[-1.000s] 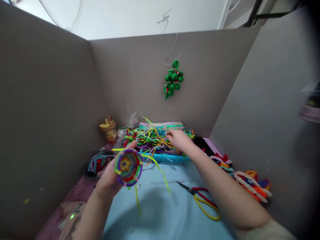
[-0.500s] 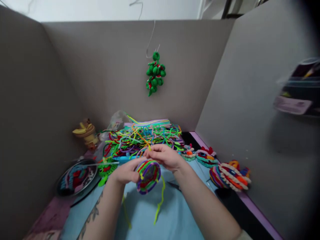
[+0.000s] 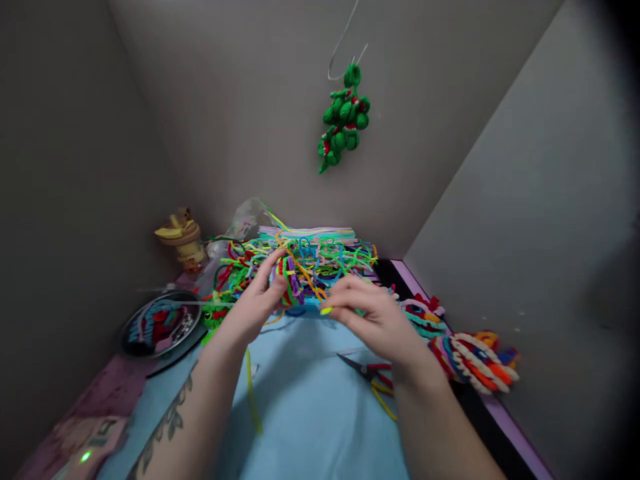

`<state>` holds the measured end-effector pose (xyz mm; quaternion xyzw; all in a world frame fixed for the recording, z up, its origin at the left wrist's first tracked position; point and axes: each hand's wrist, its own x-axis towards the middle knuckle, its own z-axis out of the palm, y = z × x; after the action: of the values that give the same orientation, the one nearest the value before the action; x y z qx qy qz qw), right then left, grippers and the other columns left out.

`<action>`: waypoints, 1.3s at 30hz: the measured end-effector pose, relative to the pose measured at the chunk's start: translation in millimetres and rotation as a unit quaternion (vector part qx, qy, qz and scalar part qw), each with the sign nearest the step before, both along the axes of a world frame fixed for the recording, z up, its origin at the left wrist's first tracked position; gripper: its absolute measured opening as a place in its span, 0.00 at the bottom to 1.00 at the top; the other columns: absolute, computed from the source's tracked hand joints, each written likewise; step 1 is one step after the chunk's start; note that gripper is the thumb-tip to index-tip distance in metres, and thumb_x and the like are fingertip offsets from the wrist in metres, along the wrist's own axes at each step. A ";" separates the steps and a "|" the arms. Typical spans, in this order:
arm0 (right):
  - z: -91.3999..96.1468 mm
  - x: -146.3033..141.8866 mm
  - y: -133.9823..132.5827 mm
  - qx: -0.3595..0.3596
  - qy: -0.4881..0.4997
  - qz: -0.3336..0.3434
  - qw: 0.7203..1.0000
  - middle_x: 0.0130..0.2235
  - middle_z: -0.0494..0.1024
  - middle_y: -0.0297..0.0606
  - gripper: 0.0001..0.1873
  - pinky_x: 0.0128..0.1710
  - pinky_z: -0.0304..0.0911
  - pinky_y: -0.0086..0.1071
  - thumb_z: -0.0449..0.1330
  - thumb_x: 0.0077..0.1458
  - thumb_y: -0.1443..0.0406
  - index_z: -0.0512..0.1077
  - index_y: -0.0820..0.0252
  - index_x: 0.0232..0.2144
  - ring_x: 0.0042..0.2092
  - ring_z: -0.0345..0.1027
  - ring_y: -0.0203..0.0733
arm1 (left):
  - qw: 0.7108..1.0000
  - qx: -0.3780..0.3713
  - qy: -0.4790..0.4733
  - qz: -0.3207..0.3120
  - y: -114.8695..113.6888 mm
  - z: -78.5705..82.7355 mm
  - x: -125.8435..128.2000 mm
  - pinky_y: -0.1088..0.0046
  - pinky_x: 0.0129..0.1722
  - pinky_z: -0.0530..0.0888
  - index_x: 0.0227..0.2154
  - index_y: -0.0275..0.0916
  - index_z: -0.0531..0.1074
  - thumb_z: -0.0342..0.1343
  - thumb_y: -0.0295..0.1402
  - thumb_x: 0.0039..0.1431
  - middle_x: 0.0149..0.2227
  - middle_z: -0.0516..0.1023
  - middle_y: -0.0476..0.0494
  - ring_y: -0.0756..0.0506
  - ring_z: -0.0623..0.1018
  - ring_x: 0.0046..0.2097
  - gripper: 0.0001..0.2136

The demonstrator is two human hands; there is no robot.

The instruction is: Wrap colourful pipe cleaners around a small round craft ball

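My left hand [image 3: 263, 297] is closed round a small striped ring of pipe cleaners [image 3: 289, 280] in red, green, yellow and purple, its side turned toward me. To the right of it, my right hand [image 3: 367, 312] has thumb and fingers pinched together on a yellow pipe cleaner [image 3: 326, 311], of which only a short bright end shows. Under the right wrist lie scissors [image 3: 370, 372] with dark blades and red and yellow handles. Beyond both hands is a heap of tangled pipe cleaners [image 3: 320, 257] in many colours.
On the left stand a round dish [image 3: 160, 323] with woven pieces and a yellow-brown pot [image 3: 185, 243]. Finished colourful pieces [image 3: 475, 360] line the right edge. A green ornament [image 3: 345, 117] hangs above. A loose yellow strand [image 3: 253, 393] lies on the blue cloth [image 3: 310, 413].
The view has tipped downward. My left hand has raised and turned the striped ring, whose opening faced me before. My right hand has moved away from it to the right, and the scissors are uncovered.
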<state>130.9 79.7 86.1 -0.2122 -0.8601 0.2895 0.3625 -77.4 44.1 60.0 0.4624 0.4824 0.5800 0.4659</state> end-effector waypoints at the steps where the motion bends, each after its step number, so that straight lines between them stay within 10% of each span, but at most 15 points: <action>1: -3.7 -7.2 0.7 -0.005 -0.024 0.023 0.999 0.43 0.72 0.41 0.10 0.42 0.63 0.33 0.56 0.57 0.63 0.77 0.57 0.32 0.41 0.68 0.39 | 1.000 -0.026 -0.007 -0.001 0.5 -1.7 5.1 0.71 0.32 0.74 0.58 0.48 0.59 0.55 0.51 0.51 0.39 0.74 0.44 0.45 0.74 0.35 0.31; 7: -22.9 -27.9 13.8 -0.078 0.023 0.014 0.997 0.33 0.75 0.39 0.10 0.40 0.63 0.32 0.57 0.56 0.64 0.76 0.60 0.28 0.37 0.69 0.38 | 0.998 -0.061 0.034 -0.008 0.4 -7.0 14.3 0.73 0.28 0.72 0.57 0.45 0.60 0.50 0.53 0.54 0.38 0.73 0.44 0.46 0.73 0.34 0.30; 13: -23.5 -25.8 17.7 -0.202 0.118 0.021 0.972 0.28 0.74 0.37 0.12 0.32 0.62 0.29 0.59 0.53 0.59 0.74 0.62 0.24 0.31 0.66 0.35 | 0.996 0.013 0.065 -0.052 -0.8 -5.9 9.3 0.69 0.47 0.69 0.59 0.46 0.58 0.66 0.37 0.43 0.56 0.65 0.38 0.40 0.69 0.53 0.39; 18: -32.5 -28.4 21.8 -0.292 0.206 0.005 0.934 0.36 0.76 0.39 0.13 0.28 0.62 0.28 0.60 0.52 0.56 0.75 0.61 0.30 0.28 0.65 0.33 | 0.997 -0.047 -0.013 -0.063 2.4 -7.6 14.4 0.73 0.31 0.74 0.50 0.44 0.66 0.60 0.42 0.50 0.47 0.72 0.41 0.43 0.75 0.42 0.24; 29: -28.1 -24.0 22.6 -0.221 0.085 0.032 0.971 0.34 0.76 0.39 0.14 0.36 0.62 0.30 0.57 0.55 0.57 0.75 0.62 0.29 0.35 0.68 0.37 | 0.969 -0.139 -0.202 -0.039 11.5 -14.7 13.7 0.78 0.19 0.75 0.43 0.37 0.71 0.49 0.47 0.59 0.34 0.78 0.43 0.50 0.77 0.27 0.19; 39: -32.4 -24.8 26.6 -0.200 0.074 0.019 0.977 0.31 0.75 0.37 0.13 0.36 0.62 0.30 0.56 0.55 0.58 0.73 0.61 0.28 0.34 0.67 0.37 | 0.978 -0.052 -0.183 -0.088 11.6 -24.2 14.6 0.72 0.32 0.76 0.48 0.39 0.67 0.56 0.49 0.52 0.44 0.76 0.40 0.45 0.78 0.40 0.25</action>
<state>106.1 106.2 53.7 -0.2423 -0.7591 0.4776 0.3699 -62.8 55.7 35.7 0.3645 0.3762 0.5857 0.6186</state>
